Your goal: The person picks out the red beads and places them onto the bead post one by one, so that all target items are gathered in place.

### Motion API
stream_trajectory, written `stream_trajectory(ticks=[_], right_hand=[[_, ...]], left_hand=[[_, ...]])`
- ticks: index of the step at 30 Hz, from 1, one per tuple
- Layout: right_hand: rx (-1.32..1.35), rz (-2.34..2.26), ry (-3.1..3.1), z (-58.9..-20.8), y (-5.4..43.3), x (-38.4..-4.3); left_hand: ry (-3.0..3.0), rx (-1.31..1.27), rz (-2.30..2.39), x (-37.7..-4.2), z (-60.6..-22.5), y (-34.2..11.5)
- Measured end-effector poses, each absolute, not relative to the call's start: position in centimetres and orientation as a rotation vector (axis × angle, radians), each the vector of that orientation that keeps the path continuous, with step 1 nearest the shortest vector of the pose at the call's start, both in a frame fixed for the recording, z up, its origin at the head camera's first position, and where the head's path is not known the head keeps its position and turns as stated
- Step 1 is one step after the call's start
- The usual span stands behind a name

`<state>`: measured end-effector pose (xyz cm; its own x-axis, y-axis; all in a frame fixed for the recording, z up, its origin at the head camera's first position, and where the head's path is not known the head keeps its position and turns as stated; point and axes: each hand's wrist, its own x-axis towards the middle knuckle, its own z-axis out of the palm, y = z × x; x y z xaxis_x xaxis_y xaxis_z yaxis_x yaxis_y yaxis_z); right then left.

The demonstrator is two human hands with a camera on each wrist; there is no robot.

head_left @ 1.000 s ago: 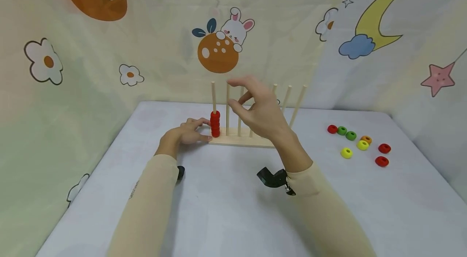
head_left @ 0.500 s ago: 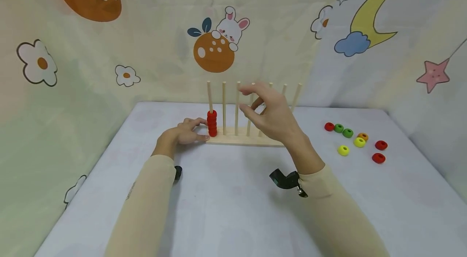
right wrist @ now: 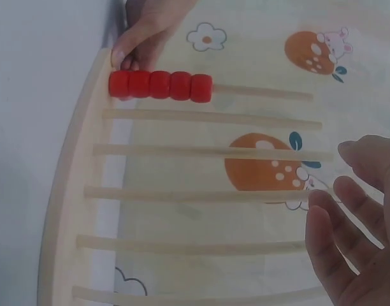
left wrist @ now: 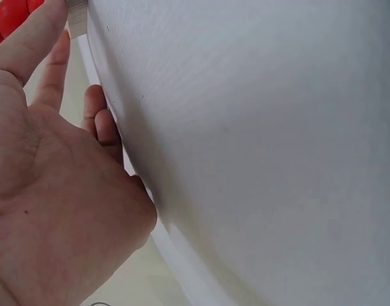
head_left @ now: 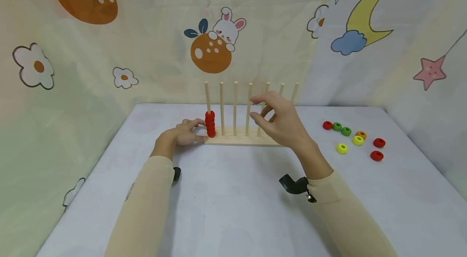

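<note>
Light: soft, even, rather dim | Shadows: faint on the table (head_left: 226, 216) below the right hand (head_left: 282, 121), darker close beside the left hand (head_left: 185, 133) | Right-wrist view: hazy, low contrast, rack base (right wrist: 64, 191) looks bowed beyond the right hand | Left-wrist view: table greyer farthest from the left hand

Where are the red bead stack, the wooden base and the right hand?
Red bead stack (right wrist: 160, 84), right wrist view: its middle bead.
Wooden base (head_left: 240, 140), head view: its bare top surface.
Right hand (head_left: 282, 122), head view: middle of the hand.
</note>
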<state>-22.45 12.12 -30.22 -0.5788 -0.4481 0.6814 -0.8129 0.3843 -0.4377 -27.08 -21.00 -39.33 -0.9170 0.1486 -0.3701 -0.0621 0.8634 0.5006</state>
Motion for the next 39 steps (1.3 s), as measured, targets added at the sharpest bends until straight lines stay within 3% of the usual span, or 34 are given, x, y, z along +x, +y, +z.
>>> stream_trajectory(ticks=[39], right_hand=[[0.886,0.840,-2.457,-35.3,22.3,-21.8]], left_hand=[[2.631,0.093,0.728,-27.2,-39.3,-21.2]])
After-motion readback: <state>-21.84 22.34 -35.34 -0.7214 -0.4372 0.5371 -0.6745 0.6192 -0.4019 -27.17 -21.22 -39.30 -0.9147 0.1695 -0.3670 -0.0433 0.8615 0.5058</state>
